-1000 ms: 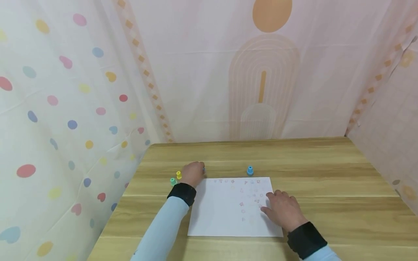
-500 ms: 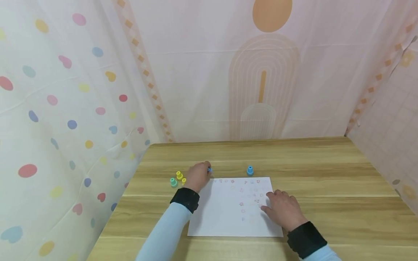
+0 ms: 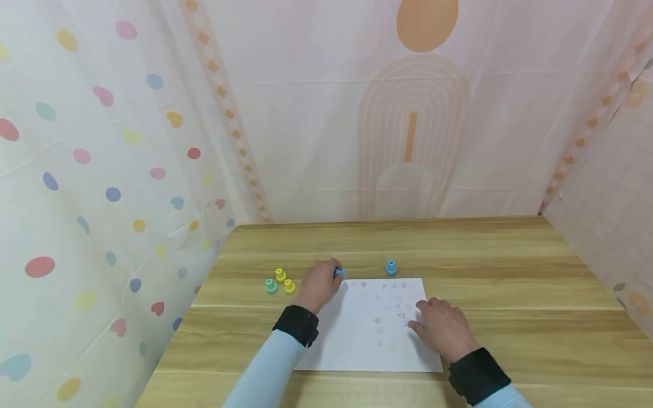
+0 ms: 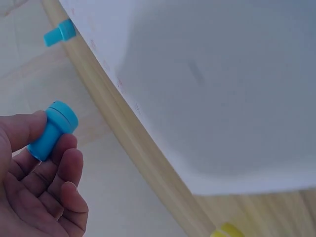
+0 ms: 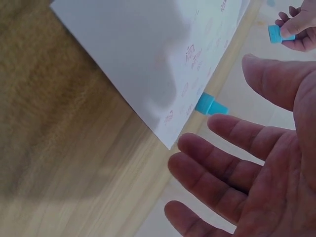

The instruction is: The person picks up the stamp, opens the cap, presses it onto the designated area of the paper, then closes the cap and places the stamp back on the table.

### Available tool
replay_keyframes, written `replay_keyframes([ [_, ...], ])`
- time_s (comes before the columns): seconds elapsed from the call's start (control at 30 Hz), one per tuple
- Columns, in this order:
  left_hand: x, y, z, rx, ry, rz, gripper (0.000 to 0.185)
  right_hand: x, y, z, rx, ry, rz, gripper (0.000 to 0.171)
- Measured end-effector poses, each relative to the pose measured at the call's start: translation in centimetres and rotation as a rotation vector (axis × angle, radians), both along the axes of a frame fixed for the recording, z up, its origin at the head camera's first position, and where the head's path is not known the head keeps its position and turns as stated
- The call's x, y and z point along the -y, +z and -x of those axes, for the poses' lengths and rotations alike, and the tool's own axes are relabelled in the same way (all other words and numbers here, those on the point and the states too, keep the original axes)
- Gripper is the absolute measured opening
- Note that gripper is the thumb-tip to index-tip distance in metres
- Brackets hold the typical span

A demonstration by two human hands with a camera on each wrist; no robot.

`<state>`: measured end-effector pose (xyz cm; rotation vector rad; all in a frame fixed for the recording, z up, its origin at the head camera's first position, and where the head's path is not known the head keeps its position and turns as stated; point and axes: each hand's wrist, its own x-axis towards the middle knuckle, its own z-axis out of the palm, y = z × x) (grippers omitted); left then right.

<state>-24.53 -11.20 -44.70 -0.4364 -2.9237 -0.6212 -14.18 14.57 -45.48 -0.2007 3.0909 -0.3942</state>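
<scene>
The left hand [image 3: 318, 287] pinches 1 blue stamp [image 4: 55, 129] between thumb and fingers. Right of those fingertips stands another blue stamp [image 3: 391, 268]; left, 2 yellow stamps [image 3: 289, 287] and 1 green stamp [image 3: 271, 286]. The right hand [image 3: 446, 328] spreads its fingers over the paper [image 3: 352, 340].

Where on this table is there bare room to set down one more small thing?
The widest bare part of the table is right of the right hand. More room lies behind the standing blue piece, up to the back edge. It is crowded left of the paper, where two yellow pieces and a green piece stand close to the left hand.
</scene>
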Motion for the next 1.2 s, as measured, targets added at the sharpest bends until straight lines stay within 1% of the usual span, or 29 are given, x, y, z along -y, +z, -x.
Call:
replay_keyframes([
  [0.23, -1.1, -0.3, -0.8, 0.037, -0.003, -0.099, 0.019, 0.0, -0.1, 0.0, -0.021, 0.002, 0.011, 0.04],
  [0.47, -2.4, -0.7, -1.6, 0.101, -0.028, -0.175, 0.019, 0.1, -0.2, 0.2, -0.032, -0.007, 0.028, 0.038],
  [0.6, -3.2, -0.7, -2.0, 0.109, -0.045, -0.212, 0.016, 0.1, -0.3, 0.3, -0.05, -0.01, 0.043, 0.035],
  [0.73, -3.9, -0.7, -2.4, 0.105, -0.072, -0.235, 0.015, 0.1, -0.4, 0.4, -0.056, -0.013, 0.056, 0.034],
  [0.97, -4.7, -0.8, -3.2, 0.139, -0.13, -0.284, 0.017, 0.2, -0.8, 0.8, -0.07, -0.005, 0.087, 0.031],
  [1.1, -5.1, -0.9, -3.6, 0.142, -0.181, -0.308, 0.016, 0.3, -0.8, 1.0, -0.056, -0.016, 0.142, 0.031],
  [1.2, -5.5, -1.0, -3.8, 0.156, -0.208, -0.326, 0.016, 0.6, -0.6, 1.0, -0.036, -0.037, 0.211, 0.03],
])
